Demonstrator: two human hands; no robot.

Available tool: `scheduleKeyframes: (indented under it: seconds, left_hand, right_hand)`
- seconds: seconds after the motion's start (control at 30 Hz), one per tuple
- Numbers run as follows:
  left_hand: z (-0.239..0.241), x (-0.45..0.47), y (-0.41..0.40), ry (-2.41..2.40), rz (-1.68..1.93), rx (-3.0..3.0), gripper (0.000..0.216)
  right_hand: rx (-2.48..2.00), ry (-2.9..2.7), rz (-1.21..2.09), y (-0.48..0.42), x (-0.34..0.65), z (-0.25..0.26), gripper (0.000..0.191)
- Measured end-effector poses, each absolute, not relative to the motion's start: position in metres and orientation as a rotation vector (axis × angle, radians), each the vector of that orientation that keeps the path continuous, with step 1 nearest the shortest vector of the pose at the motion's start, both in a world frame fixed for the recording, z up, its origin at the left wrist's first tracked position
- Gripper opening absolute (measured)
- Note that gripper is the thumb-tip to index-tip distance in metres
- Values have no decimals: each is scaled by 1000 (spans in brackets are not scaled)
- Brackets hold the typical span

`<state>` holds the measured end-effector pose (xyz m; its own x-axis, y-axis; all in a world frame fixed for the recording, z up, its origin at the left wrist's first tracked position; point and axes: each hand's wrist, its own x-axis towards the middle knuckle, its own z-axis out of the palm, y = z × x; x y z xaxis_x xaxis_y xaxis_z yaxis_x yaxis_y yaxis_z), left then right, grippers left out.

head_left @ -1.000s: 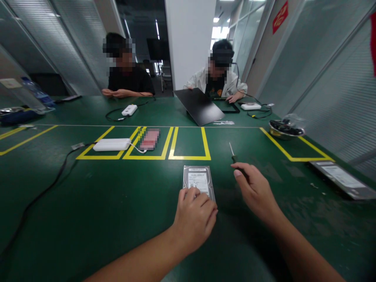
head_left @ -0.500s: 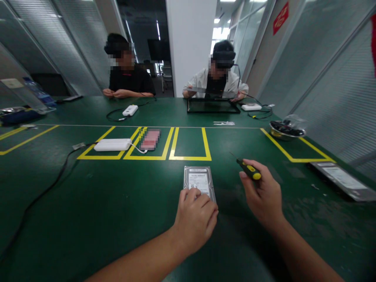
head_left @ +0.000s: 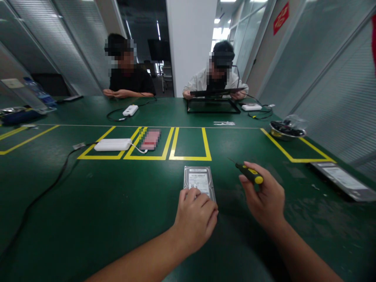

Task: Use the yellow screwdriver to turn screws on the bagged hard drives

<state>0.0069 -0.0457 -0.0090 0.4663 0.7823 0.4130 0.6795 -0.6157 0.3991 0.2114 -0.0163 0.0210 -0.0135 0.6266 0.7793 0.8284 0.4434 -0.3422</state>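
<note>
A silver hard drive (head_left: 199, 178) with a white label lies flat on the green table (head_left: 117, 219). My left hand (head_left: 196, 215) is closed over its near end, fingers wrapped across the top and hiding that part. To the right, my right hand (head_left: 264, 192) grips a black and yellow screwdriver (head_left: 248, 172) between thumb and fingers, above the table. The thin shaft points left and away from me, apart from the drive.
A second flat drive-like unit (head_left: 343, 180) lies at the right. Behind it stands a metal bowl (head_left: 286, 131) of dark items. A white power bank (head_left: 113, 145) is cabled to a pink phone (head_left: 150, 140). Across the table, two people sit, one holding a dark panel (head_left: 217, 92).
My right hand has shifted slightly right with the screwdriver, whose shaft has turned a little. The left hand keeps its place on the drive. Across the table, a person has tilted the panel.
</note>
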Motion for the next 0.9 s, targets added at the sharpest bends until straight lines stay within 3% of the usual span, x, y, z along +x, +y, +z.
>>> scheduleKeyframes:
  seconds: [0.9]
  left_hand:
    - [-8, 6, -46, 1265, 848, 2511, 5]
  right_hand:
    - [-1213, -1694, -319, -19, 211, 27, 23]
